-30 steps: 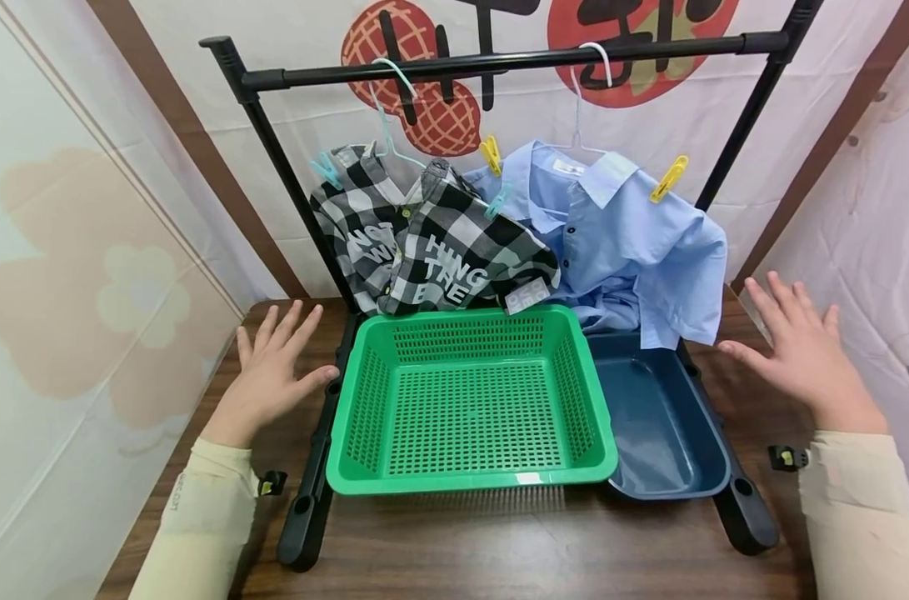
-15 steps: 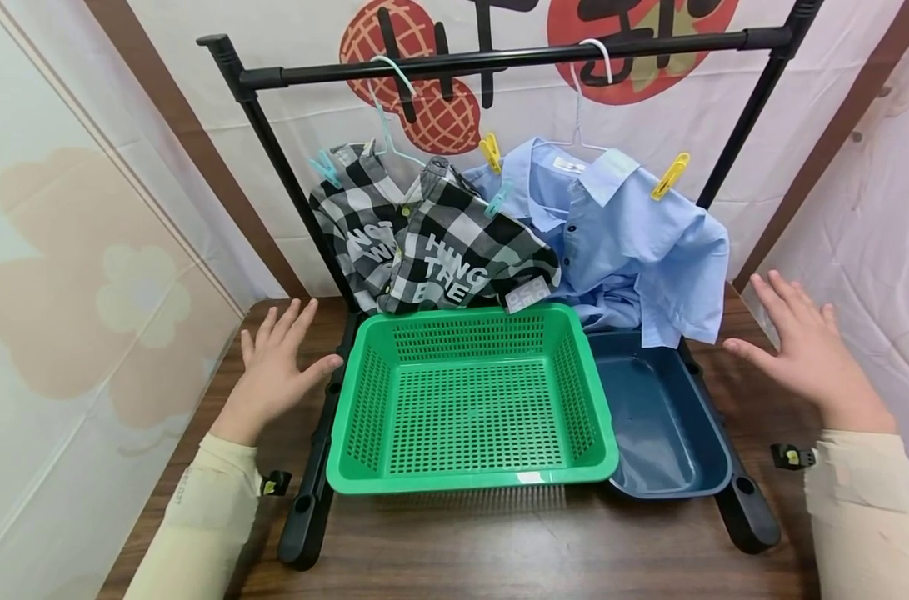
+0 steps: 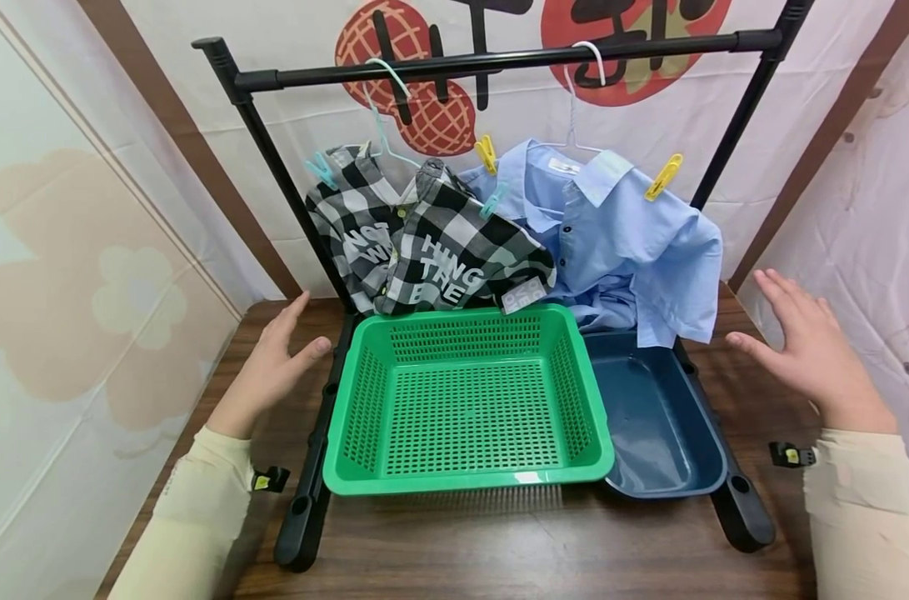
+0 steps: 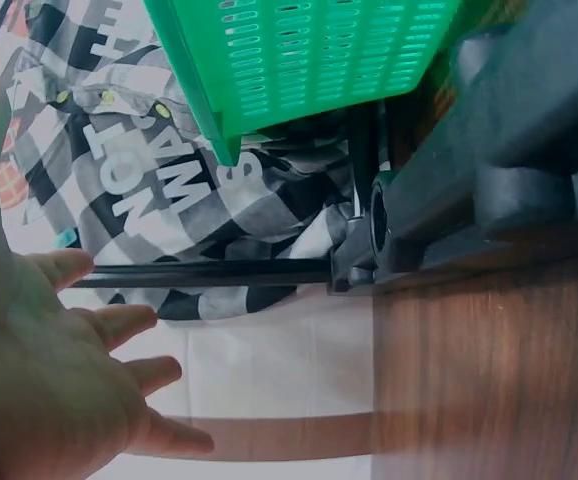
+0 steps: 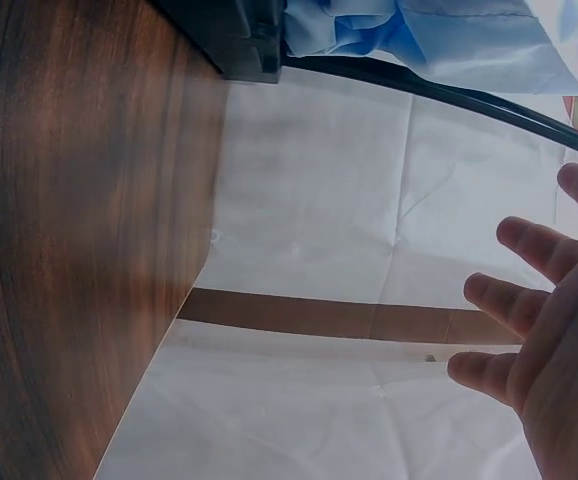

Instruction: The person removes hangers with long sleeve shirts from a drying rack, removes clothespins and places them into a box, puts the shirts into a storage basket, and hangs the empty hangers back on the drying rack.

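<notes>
My left hand (image 3: pixel 270 367) is held out beside the rack's left foot, fingers straight, touching nothing. On the far right my right hand (image 3: pixel 810 358) hovers with its fingers spread, likewise holding nothing. Between them sits a green perforated basket (image 3: pixel 469 482), which overlaps a dark blue tub (image 3: pixel 667 417). Behind the basket a black-and-white checked shirt (image 3: pixel 439 242) hangs on a pale green hanger (image 3: pixel 382 125), pinned with light blue clothespins (image 3: pixel 322 169). A light blue shirt (image 3: pixel 611 225) hangs on a white hanger (image 3: pixel 571 104), held by yellow clothespins (image 3: pixel 664 177). Its lower part is partly hidden behind the basket.
A black clothes rack (image 3: pixel 499 61) spans the scene, its feet (image 3: pixel 300 521) flanking the basket and tub on the brown wooden table (image 3: pixel 499 542). Printed cloth (image 3: pixel 87 333) hangs behind and at both sides. A black wrist strap buckle (image 3: pixel 270 479) shows at each sleeve.
My left hand has turned, so its fingers now line up edge-on instead of fanned out. My right hand has turned slightly, its fingers closer together. The clothes, basket and tub stay put.
</notes>
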Motion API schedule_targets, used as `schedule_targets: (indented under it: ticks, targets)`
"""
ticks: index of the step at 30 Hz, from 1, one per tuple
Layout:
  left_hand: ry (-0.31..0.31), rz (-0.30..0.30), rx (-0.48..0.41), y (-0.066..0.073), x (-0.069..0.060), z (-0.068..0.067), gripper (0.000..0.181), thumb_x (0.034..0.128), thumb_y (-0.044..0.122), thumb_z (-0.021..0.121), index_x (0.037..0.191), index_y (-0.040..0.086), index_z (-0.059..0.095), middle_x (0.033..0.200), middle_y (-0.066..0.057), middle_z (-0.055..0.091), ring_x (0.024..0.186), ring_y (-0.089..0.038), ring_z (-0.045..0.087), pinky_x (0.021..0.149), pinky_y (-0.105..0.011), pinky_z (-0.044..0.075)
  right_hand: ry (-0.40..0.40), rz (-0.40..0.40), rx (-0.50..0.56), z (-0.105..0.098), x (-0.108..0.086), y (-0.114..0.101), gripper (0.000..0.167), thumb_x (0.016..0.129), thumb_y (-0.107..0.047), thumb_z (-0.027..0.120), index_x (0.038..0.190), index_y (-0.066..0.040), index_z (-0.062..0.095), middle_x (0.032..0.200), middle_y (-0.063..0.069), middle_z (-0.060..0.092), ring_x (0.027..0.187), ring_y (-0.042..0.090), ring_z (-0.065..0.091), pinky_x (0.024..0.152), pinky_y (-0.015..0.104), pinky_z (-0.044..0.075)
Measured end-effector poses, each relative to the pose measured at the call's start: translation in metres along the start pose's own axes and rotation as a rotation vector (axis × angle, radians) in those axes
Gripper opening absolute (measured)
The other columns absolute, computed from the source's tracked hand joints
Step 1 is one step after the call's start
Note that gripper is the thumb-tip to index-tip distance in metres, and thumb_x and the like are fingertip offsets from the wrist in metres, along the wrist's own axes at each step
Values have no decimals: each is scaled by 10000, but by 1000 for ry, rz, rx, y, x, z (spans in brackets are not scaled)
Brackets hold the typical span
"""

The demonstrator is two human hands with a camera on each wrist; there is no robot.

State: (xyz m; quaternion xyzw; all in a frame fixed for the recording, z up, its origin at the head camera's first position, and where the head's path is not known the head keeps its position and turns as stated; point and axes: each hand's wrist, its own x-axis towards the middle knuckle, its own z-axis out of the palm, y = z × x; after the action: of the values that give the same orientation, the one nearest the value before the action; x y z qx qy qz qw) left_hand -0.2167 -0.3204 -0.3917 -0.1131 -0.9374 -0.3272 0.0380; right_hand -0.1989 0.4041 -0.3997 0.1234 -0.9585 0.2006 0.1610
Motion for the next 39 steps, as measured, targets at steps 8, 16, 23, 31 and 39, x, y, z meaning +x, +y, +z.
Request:
schedule_targets:
  ticks: [8,16,23,31,39]
  targets:
    - [-15,-4,-343,6,9,-6,650,1098,430,416,1653,325,96,1693,-124,200,1550,-420,136,1161,-735,140,66,-26,-3,-2,2,-2,867,948,-371,711,1637,-133,243,1660,214,267,1525,447,232,1237,632,67]
    - [26,-31,-439,9,13,-6,661,1097,394,443,1656,285,109,1685,-136,224,1538,-415,181,1179,-720,101,103,-29,-11,-2,3,-5,845,947,-371,720,1624,-117,283,1608,260,346,1462,502,317,1233,600,165]
    - [95,-69,-450,13,17,-6,703,1067,417,517,1647,258,152,1650,-102,320,1498,-342,306,1175,-581,288,127,10,-15,-6,3,-12,817,962,-382,705,1618,-111,299,1560,315,382,1408,554,356,1201,646,204]
    - [205,-104,-476,26,26,-8,707,1038,444,571,1610,175,255,1564,-125,430,1294,-119,511,899,-147,471,159,46,-31,-8,0,-19,788,981,-396,681,1619,-130,303,1541,301,422,1388,540,393,1169,665,253]
    - [218,-145,-532,35,37,-15,746,1013,450,608,1604,164,255,1557,-138,420,1268,-126,521,899,-236,548,225,42,-19,-10,1,-27,701,991,-346,682,1581,-106,389,1424,306,534,1286,532,483,1119,659,327]
